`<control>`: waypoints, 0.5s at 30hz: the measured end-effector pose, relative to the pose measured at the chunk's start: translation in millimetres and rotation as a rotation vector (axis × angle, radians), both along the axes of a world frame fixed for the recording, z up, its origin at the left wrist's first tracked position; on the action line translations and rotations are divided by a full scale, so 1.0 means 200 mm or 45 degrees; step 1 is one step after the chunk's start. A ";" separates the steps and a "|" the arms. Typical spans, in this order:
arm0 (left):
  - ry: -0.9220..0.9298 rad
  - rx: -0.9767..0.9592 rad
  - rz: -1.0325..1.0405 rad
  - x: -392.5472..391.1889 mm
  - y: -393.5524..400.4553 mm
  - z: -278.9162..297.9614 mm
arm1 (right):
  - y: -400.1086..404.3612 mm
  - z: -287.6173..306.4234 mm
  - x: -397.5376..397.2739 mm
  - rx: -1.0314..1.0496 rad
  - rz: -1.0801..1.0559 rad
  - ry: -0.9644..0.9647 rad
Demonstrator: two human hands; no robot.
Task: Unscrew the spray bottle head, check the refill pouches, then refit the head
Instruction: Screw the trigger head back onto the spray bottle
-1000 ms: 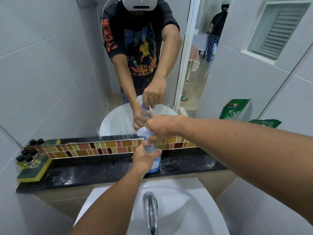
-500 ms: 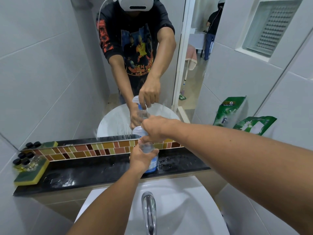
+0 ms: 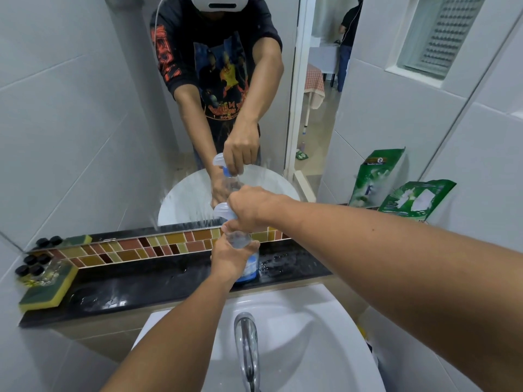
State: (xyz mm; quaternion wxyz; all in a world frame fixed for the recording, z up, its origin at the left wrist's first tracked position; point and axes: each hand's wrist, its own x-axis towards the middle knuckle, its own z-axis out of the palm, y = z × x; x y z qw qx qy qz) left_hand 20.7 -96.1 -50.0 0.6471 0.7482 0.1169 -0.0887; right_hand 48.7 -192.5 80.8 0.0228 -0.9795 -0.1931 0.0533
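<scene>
A clear spray bottle with a blue-labelled base stands upright on the black shelf in front of the mirror. My left hand is wrapped around the bottle's body. My right hand grips its pale blue-white spray head from above, fingers closed at the collar. A green refill pouch leans at the shelf's right end, and its reflection shows in the mirror.
A yellow-green sponge carrying small black-capped bottles sits at the shelf's left end. Below lie the white basin and chrome tap. The mirror reflects me and another person in a far room.
The camera has swung slightly, so the pouch at the right shows more fully. Both hands stay on the bottle and its head, with little visible shift.
</scene>
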 end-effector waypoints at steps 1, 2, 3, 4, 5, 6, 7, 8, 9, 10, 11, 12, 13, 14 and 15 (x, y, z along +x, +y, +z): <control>0.003 0.000 0.001 0.00 0.00 0.00 | 0.00 -0.01 0.00 0.027 -0.007 -0.004; 0.001 -0.002 0.004 0.00 0.00 0.00 | 0.00 -0.01 -0.01 0.044 -0.007 -0.005; -0.002 -0.001 0.007 0.00 0.00 0.00 | -0.01 -0.01 -0.01 0.049 0.001 -0.003; -0.005 0.005 0.010 0.00 0.00 0.00 | -0.01 -0.01 -0.02 0.043 0.013 0.005; -0.006 0.011 0.014 0.00 -0.01 0.00 | -0.01 0.00 -0.02 0.027 0.031 0.016; -0.009 0.013 0.017 0.00 0.00 0.00 | -0.01 0.01 -0.02 0.007 0.049 0.031; -0.012 0.011 0.017 -0.01 0.00 0.00 | -0.01 0.02 -0.01 -0.004 0.067 0.049; -0.017 0.007 0.009 -0.01 0.00 0.00 | -0.01 0.02 -0.01 -0.008 0.084 0.072; -0.026 -0.002 -0.007 -0.01 0.00 0.00 | -0.02 0.03 -0.01 -0.009 0.102 0.101; -0.034 -0.014 -0.029 0.00 0.01 0.00 | -0.03 0.04 0.00 -0.013 0.120 0.141; -0.037 -0.019 -0.053 0.00 0.01 0.00 | -0.05 0.06 0.00 -0.015 0.138 0.183; -0.032 -0.012 -0.066 0.00 0.01 0.00 | -0.08 0.09 0.01 -0.010 0.159 0.217; -0.022 0.000 -0.066 0.01 0.02 0.00 | -0.12 0.12 0.02 0.011 0.186 0.238; -0.015 0.007 -0.057 0.01 0.02 0.00 | -0.15 0.14 0.02 0.043 0.216 0.253; -0.014 0.008 -0.047 0.00 0.02 0.00 | -0.19 0.16 0.02 0.076 0.242 0.272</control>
